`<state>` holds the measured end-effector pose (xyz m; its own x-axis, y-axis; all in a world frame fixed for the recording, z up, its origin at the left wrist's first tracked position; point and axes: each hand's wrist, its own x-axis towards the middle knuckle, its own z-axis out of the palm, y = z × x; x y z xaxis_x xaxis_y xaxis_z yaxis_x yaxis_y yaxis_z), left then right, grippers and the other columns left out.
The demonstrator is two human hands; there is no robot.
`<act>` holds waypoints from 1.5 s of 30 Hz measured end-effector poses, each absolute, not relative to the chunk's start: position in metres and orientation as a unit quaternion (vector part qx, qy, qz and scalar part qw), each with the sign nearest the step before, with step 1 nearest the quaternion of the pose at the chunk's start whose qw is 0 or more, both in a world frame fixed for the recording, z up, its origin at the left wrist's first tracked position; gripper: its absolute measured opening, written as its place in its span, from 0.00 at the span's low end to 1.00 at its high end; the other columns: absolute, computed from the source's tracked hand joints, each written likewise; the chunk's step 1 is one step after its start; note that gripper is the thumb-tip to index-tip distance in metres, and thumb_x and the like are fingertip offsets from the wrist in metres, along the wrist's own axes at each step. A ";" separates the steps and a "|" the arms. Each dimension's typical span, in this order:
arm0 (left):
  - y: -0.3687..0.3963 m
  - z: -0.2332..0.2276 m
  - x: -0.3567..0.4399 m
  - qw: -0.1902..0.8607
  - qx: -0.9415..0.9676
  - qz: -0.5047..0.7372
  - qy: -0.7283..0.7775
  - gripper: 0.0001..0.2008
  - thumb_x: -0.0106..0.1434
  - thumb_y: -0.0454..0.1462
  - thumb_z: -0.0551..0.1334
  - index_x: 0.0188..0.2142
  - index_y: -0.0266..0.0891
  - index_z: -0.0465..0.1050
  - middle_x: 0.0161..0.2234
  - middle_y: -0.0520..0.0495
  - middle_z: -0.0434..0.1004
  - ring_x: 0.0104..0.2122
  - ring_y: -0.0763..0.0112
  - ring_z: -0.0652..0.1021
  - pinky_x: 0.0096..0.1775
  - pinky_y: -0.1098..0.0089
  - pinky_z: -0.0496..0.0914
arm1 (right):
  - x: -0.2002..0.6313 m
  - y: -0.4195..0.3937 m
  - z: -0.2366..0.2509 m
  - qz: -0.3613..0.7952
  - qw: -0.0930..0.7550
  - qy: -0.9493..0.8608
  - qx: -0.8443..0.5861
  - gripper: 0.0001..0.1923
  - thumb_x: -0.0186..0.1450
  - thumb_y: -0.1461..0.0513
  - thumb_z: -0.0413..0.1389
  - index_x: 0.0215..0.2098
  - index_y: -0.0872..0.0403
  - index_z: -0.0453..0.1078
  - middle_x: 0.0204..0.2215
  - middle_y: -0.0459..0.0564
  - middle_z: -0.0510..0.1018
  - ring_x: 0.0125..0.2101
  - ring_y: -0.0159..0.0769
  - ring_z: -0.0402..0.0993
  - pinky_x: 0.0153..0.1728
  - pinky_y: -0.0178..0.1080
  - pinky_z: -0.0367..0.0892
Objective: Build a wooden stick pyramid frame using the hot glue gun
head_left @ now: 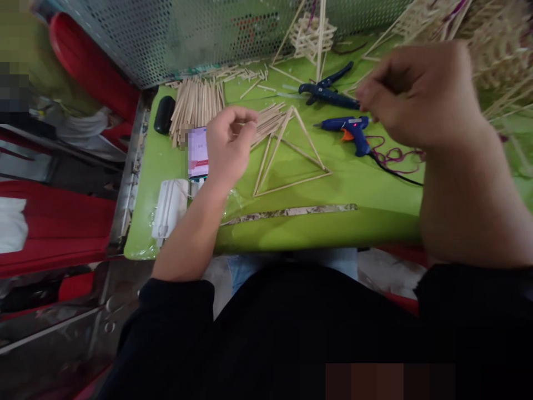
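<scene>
My left hand (229,145) hovers over the green table (358,183), fingers curled at the loose pile of short wooden sticks (268,119); whether it pinches a stick is blurred. A pyramid frame of glued sticks (291,158) lies just right of that hand. My right hand (416,94) is raised closer to the camera, fingers bunched, above the blue glue gun (347,129) and the dark blue cutters (327,91). I cannot tell if it holds anything.
A larger heap of sticks (195,105) lies at the back left beside a black case (164,114). A phone (198,151) and white packet (170,208) sit left. Stick structures (312,36) stand at the back; a purple cord (395,158) trails right.
</scene>
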<state>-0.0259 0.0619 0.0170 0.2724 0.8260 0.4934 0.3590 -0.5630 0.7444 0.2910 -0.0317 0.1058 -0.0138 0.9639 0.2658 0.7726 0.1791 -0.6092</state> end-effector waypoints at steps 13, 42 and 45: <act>0.054 0.027 -0.024 0.318 0.798 0.247 0.449 0.06 0.72 0.36 0.64 0.41 0.42 0.82 0.42 0.45 0.85 0.39 0.68 0.81 0.46 0.62 0.77 | 0.296 -0.019 0.031 0.305 0.056 -0.808 -0.502 0.14 0.72 0.55 0.61 0.51 0.55 0.77 0.34 0.49 0.78 0.33 0.33 0.68 0.40 0.40 0.64; 0.069 -0.009 -0.022 0.266 0.812 0.168 0.492 0.09 0.60 0.32 0.71 0.40 0.42 0.80 0.35 0.48 0.83 0.37 0.63 0.82 0.46 0.60 0.78 | 0.305 -0.024 0.023 0.295 0.077 -0.799 -0.518 0.11 0.69 0.52 0.64 0.37 0.51 0.76 0.32 0.50 0.79 0.32 0.38 0.71 0.39 0.44 0.65; 0.070 -0.012 -0.022 0.257 0.812 0.168 0.496 0.09 0.60 0.32 0.71 0.41 0.43 0.79 0.33 0.49 0.82 0.35 0.63 0.81 0.44 0.61 0.78 | 0.305 -0.024 0.022 0.294 0.081 -0.800 -0.517 0.11 0.68 0.52 0.65 0.37 0.51 0.76 0.32 0.50 0.78 0.32 0.38 0.71 0.39 0.44 0.65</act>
